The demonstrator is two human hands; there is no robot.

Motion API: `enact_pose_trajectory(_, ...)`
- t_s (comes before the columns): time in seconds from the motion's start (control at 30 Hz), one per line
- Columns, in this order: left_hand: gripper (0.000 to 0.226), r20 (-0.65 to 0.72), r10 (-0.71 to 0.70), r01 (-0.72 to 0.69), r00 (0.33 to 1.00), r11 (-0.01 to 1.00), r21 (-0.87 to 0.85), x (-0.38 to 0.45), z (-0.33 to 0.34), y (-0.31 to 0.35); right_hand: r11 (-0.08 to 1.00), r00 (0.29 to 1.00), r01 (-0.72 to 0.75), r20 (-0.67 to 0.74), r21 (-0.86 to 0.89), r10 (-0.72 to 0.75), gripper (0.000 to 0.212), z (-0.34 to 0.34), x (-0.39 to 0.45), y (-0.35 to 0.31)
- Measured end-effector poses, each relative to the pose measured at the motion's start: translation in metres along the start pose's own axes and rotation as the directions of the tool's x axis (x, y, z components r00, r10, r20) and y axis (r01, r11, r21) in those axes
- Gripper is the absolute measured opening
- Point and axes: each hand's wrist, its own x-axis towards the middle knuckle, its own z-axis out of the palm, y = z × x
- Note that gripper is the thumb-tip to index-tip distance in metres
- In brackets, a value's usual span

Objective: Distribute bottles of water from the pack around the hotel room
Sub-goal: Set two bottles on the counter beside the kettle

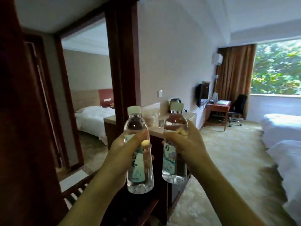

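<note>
My left hand [120,149] grips a clear water bottle [138,176] with a white cap and a pale blue label, held upright in front of me. My right hand [187,144] grips a second, matching water bottle [175,167], also upright, just right of the first. The two bottles are close together but apart. Both are held in the air in front of a dark wooden cabinet with a pale counter top [190,115]. The pack of bottles is not in view.
A kettle [174,101] and cups stand on the counter. A tall mirror [91,98] in a dark frame at left reflects a bed. Further back are a desk [217,106], an office chair [238,106], a wall TV, curtains and a window. White beds [281,128] line the right; carpet lies between.
</note>
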Motion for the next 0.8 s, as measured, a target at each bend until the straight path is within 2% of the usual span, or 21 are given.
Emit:
enact_pose_trajectory(0.23,0.054,0.093,-0.005,0.002,0.996,1.000,0.031,0.101,0.084,-0.035,0.999,0.995,-0.016,-0.095,-0.043,0.012,0.036,-0.079,0.083,0.049)
enact_pose_trajectory(0.4,0.041,0.156,-0.009,0.009,0.988,1.000,0.003,0.198,0.119,-0.082,0.996,0.984,-0.056,-0.172,-0.069,0.044,0.049,-0.118,0.148,0.105)
enact_pose_trajectory(0.67,0.064,0.288,-0.009,0.042,0.957,0.993,-0.111,0.378,0.191,-0.145,0.979,0.947,-0.098,-0.318,-0.180,0.037,0.049,-0.183,0.282,0.166)
enact_pose_trajectory(0.8,0.058,0.370,-0.028,0.090,0.929,0.984,-0.153,0.445,0.244,-0.178,0.963,0.900,-0.146,-0.434,-0.227,0.035,0.052,-0.232,0.332,0.194)
